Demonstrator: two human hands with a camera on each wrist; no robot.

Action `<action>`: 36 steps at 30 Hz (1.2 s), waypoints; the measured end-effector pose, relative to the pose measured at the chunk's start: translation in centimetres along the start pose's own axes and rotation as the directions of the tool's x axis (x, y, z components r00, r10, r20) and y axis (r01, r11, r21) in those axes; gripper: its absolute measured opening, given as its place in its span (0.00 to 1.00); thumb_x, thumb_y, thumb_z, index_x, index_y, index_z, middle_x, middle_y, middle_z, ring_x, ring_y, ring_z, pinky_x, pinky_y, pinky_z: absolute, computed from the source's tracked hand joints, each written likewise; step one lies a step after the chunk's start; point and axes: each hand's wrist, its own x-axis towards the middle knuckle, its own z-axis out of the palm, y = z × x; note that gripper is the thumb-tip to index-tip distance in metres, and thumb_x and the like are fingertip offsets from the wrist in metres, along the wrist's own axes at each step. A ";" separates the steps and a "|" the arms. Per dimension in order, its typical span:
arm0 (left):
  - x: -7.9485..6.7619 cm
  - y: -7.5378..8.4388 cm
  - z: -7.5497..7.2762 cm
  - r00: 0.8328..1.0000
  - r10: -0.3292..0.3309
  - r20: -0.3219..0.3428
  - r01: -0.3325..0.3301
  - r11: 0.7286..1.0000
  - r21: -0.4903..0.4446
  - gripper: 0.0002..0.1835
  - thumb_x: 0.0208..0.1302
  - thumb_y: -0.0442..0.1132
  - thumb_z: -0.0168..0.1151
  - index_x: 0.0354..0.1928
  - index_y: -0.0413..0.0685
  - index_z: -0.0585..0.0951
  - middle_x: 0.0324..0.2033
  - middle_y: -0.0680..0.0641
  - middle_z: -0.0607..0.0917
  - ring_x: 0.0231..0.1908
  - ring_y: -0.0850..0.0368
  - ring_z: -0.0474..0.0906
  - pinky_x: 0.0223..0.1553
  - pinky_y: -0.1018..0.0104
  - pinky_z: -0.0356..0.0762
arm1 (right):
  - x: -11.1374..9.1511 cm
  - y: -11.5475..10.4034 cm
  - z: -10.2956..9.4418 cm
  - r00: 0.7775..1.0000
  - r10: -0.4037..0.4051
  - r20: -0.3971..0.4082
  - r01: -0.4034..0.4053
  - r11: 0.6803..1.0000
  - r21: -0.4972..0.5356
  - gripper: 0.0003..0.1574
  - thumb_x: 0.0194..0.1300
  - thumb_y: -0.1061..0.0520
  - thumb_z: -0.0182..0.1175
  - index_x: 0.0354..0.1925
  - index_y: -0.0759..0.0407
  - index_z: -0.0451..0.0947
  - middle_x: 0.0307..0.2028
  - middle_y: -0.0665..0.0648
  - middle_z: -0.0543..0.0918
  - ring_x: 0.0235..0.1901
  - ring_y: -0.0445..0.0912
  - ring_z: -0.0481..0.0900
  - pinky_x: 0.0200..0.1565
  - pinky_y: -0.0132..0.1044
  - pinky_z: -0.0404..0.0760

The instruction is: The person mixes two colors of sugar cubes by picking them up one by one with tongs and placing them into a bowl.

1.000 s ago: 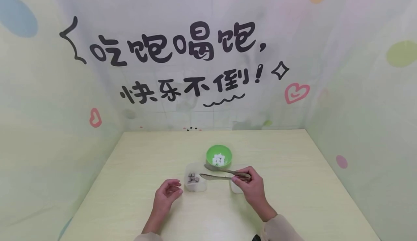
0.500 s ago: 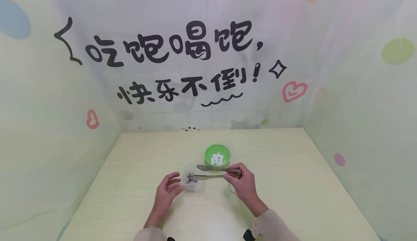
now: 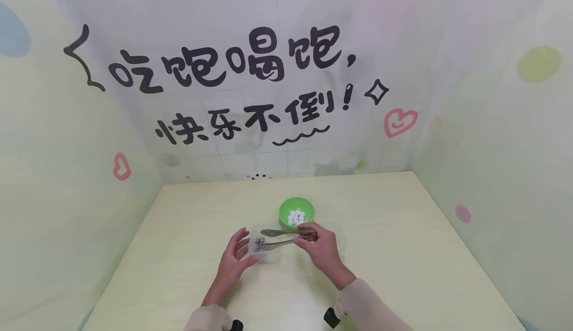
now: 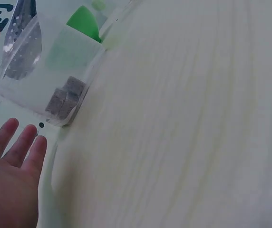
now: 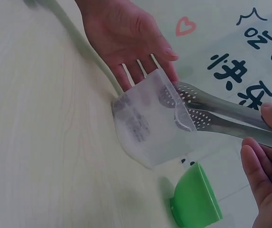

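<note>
1. Right hand [image 3: 324,246]: grip's pinching a pair of metal tongs [image 3: 272,233], ends pointing toward nine o'clock, held apart.
2. Those ends are at the mouth of a clear container [image 3: 268,258], mid-counter [image 3: 201,221], a few brown cubes [image 4: 64,99] sitting in the bottom.
3. Left hand [image 3: 235,256] is on the container's nine o'clock side, grip spread and holding nothing. Can't tell if it's actually touching the plastic.
4. Green bowl [image 3: 297,202] at the container's one o'clock, with white cubes [image 3: 296,217] in it.
5. Another clear container [image 3: 342,241] around three o'clock, mostly blocked by the right hand.
6. Twelve o'clock: curtain [image 3: 309,162] with big black lettering.
</note>
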 end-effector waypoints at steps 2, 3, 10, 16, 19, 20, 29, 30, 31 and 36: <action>0.2 0.2 0.1 1.000 -0.002 0.014 0.002 1.000 0.013 0.47 0.54 0.28 0.71 0.73 0.40 0.56 0.68 0.34 0.62 0.65 0.35 0.62 0.64 0.48 0.63 | 0.2 1.1 0.3 1.000 0.018 0.016 -0.018 1.000 -0.014 0.17 0.53 0.67 0.71 0.43 0.68 0.81 0.35 0.62 0.86 0.33 0.47 0.84 0.34 0.32 0.83; 0.3 0.3 0.1 1.000 -0.003 0.022 0.003 1.000 0.019 0.47 0.54 0.29 0.71 0.73 0.40 0.55 0.69 0.34 0.61 0.66 0.35 0.61 0.64 0.47 0.63 | 0.3 1.3 0.4 0.999 0.019 0.027 -0.018 1.000 -0.022 0.18 0.53 0.66 0.72 0.44 0.68 0.81 0.36 0.62 0.86 0.34 0.46 0.84 0.34 0.32 0.83; 0.5 0.5 0.9 0.997 -0.069 0.043 0.065 0.994 0.088 0.49 0.54 0.31 0.72 0.75 0.47 0.55 0.71 0.38 0.59 0.67 0.36 0.60 0.63 0.43 0.62 | 0.4 1.6 1.1 0.996 -0.022 0.091 0.029 0.996 -0.080 0.18 0.55 0.60 0.72 0.43 0.67 0.81 0.38 0.64 0.85 0.35 0.46 0.84 0.34 0.32 0.83; 1.0 0.6 1.4 0.995 -0.089 0.035 0.085 0.989 0.120 0.52 0.52 0.33 0.74 0.75 0.51 0.53 0.72 0.41 0.60 0.69 0.39 0.57 0.67 0.44 0.55 | 0.6 1.7 1.6 0.994 -0.037 0.098 0.049 0.991 -0.127 0.17 0.55 0.59 0.72 0.42 0.66 0.82 0.37 0.63 0.86 0.34 0.46 0.84 0.33 0.31 0.83; 1.2 0.6 1.6 0.995 -0.092 0.035 0.086 0.986 0.140 0.53 0.51 0.35 0.75 0.76 0.52 0.53 0.72 0.41 0.60 0.69 0.39 0.57 0.67 0.44 0.55 | 0.7 1.7 1.8 0.994 -0.031 0.103 0.047 0.987 -0.155 0.16 0.55 0.59 0.72 0.41 0.64 0.82 0.36 0.61 0.86 0.33 0.44 0.84 0.33 0.31 0.83; 1.2 0.6 1.6 0.995 -0.091 0.036 0.084 0.985 0.149 0.54 0.51 0.35 0.75 0.76 0.52 0.53 0.71 0.40 0.60 0.69 0.39 0.58 0.67 0.43 0.56 | 0.7 1.7 1.9 0.994 -0.031 0.107 0.049 0.985 -0.168 0.16 0.55 0.59 0.72 0.41 0.64 0.82 0.36 0.60 0.87 0.33 0.44 0.84 0.33 0.31 0.83; 1.7 0.5 1.8 0.994 -0.105 0.009 0.101 0.973 0.207 0.54 0.48 0.38 0.78 0.75 0.52 0.56 0.68 0.39 0.66 0.65 0.40 0.63 0.65 0.44 0.60 | 0.9 1.7 2.4 0.993 -0.028 0.111 0.054 0.969 -0.239 0.14 0.55 0.59 0.72 0.40 0.62 0.82 0.34 0.55 0.87 0.32 0.43 0.84 0.33 0.29 0.82; 1.7 0.5 1.8 0.994 -0.106 0.006 0.102 0.972 0.214 0.54 0.48 0.38 0.78 0.75 0.51 0.56 0.68 0.39 0.66 0.65 0.40 0.64 0.64 0.44 0.61 | 0.9 1.7 2.5 0.994 -0.025 0.111 0.052 0.969 -0.242 0.14 0.56 0.59 0.72 0.40 0.62 0.82 0.35 0.55 0.87 0.32 0.43 0.84 0.33 0.29 0.82; 1.8 0.5 1.8 0.994 -0.109 0.005 0.105 0.971 0.215 0.53 0.48 0.38 0.78 0.74 0.50 0.57 0.68 0.39 0.66 0.65 0.40 0.64 0.64 0.44 0.62 | 0.9 1.7 2.5 0.993 -0.024 0.113 0.051 0.968 -0.244 0.14 0.56 0.59 0.71 0.40 0.62 0.82 0.35 0.55 0.87 0.32 0.44 0.85 0.33 0.29 0.82; 2.1 0.2 1.8 0.990 -0.139 0.001 0.135 0.966 0.222 0.52 0.48 0.36 0.77 0.74 0.48 0.57 0.68 0.37 0.65 0.66 0.38 0.62 0.64 0.42 0.61 | 1.1 1.6 2.5 0.993 -0.029 0.114 0.057 0.966 -0.253 0.12 0.57 0.60 0.71 0.40 0.63 0.82 0.33 0.55 0.87 0.32 0.44 0.85 0.33 0.29 0.82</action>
